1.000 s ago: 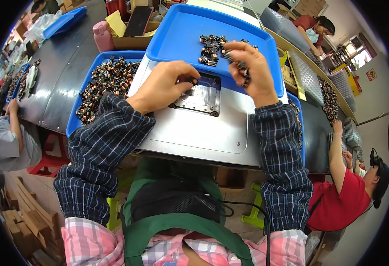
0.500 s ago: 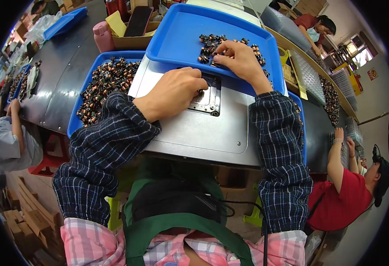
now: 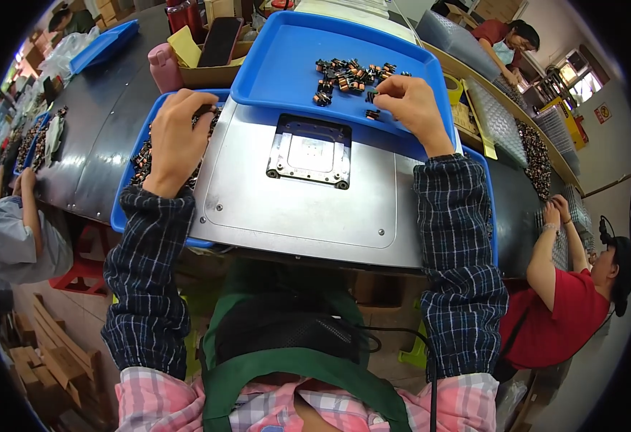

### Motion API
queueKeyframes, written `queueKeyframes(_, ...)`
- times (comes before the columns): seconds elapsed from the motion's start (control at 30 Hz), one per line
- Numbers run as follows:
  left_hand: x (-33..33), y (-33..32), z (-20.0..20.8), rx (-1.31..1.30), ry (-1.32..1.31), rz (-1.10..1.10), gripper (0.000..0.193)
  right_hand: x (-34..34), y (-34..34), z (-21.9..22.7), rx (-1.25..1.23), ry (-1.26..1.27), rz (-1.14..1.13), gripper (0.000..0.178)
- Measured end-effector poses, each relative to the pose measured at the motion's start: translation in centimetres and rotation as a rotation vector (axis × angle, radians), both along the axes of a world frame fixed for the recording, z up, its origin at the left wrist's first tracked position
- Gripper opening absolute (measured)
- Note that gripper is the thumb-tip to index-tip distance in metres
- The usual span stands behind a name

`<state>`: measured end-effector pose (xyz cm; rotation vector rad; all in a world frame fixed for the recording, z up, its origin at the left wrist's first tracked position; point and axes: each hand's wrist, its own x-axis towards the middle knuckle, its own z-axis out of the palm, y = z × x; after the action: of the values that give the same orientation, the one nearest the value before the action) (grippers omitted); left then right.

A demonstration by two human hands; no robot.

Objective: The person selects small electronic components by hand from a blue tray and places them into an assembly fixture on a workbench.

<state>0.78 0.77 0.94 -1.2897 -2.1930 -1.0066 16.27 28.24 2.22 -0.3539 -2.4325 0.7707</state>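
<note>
My left hand (image 3: pixel 177 135) lies on the left blue tray (image 3: pixel 124 209), its fingers curled down into a pile of small dark and copper components (image 3: pixel 141 160); the fingertips are hidden. My right hand (image 3: pixel 410 108) rests on the upper blue tray (image 3: pixel 272 68), with thumb and forefinger pinched on one small component (image 3: pixel 371 95) at the edge of a loose cluster of the same components (image 3: pixel 348 74). Between my hands, a square metal fixture (image 3: pixel 308 153) sits bare on a silver plate (image 3: pixel 294 209).
A cardboard box (image 3: pixel 211 72) with a dark phone and a pink bottle (image 3: pixel 164 66) stand behind the left tray. Another blue tray (image 3: pixel 103 45) lies far left. Other people work at the left (image 3: pixel 13 230), the right (image 3: pixel 567 288) and the far back right (image 3: pixel 506 39).
My left hand left the fixture and moved left into the left tray's pile. My right hand slid right and slightly nearer along the upper tray. The fixture now lies uncovered.
</note>
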Motion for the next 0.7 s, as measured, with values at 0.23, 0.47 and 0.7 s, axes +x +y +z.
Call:
queueKeyframes(0.23, 0.7, 4.3, 1.6, -0.011, -0.104, -0.309, 0.015, 0.1, -5.0, 0.4, -0.247, 0.035, 0.305, 0.012)
queueKeyframes(0.47, 1.3, 10.5, -0.3, -0.188, 0.124, -0.483, 0.025, -0.3, -7.9, -1.1, 0.037, -0.001, 0.347, 0.014)
queueKeyframes(0.7, 1.5, 9.7, -0.2, -0.211, -0.037, -0.352, 0.026, 0.1, -7.5, -0.9, 0.265, -0.059, 0.375, 0.025)
